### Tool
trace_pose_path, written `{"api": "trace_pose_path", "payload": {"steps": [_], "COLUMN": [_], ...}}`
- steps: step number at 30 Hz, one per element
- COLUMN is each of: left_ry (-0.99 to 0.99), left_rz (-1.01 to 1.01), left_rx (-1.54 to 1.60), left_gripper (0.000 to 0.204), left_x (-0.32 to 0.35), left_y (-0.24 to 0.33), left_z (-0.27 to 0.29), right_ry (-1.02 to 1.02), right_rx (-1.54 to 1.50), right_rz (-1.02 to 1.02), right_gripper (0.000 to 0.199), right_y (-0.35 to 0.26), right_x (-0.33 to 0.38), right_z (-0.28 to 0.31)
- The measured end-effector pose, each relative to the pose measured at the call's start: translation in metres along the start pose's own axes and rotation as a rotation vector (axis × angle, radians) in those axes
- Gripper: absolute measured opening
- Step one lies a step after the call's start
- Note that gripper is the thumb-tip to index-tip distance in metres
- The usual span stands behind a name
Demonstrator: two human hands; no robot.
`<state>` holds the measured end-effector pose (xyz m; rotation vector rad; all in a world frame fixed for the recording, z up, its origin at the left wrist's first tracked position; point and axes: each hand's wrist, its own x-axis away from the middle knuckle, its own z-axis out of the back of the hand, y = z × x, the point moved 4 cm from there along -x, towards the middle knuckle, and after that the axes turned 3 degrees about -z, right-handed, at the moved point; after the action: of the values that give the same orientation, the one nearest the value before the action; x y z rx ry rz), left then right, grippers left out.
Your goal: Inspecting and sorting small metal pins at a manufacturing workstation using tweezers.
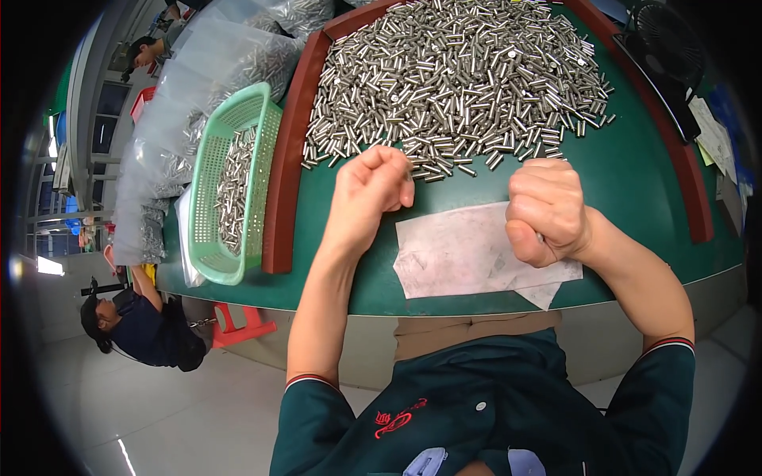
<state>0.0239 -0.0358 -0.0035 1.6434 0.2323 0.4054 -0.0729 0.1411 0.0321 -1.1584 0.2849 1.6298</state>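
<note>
Left hand point(371, 193) and right hand point(548, 210) curl into fists, contents unclear, metal pins point(460, 87) heaped just beyond.

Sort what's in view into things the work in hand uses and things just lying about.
Probably in use:
loose metal pins, beyond the left hand
smudged pale sheet, partly hidden by the right hand
green basket of pins
plastic bags of metal pieces

Apparently just lying about:
black fan
papers at far right
red stool
</note>
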Motion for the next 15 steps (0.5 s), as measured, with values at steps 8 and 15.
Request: {"api": "trace_pose_path", "payload": {"steps": [8, 15], "left_ry": [-0.114, -0.114], "left_rz": [0.190, 0.156], "left_rx": [0.362, 0.262], "left_gripper": [0.011, 0.013], "left_x": [-0.0032, -0.0036], "left_y": [-0.0080, -0.0074], "left_z": [0.0058, 0.0064], "right_ry": [-0.011, -0.005], "right_rx": [-0.004, -0.012], "right_rz": [-0.005, -0.002], "right_gripper": [0.023, 0.023], "right_y": [-0.0001, -0.0007], "right_x": [-0.0017, -0.0018], "right_z": [0.0003, 0.0000]}}
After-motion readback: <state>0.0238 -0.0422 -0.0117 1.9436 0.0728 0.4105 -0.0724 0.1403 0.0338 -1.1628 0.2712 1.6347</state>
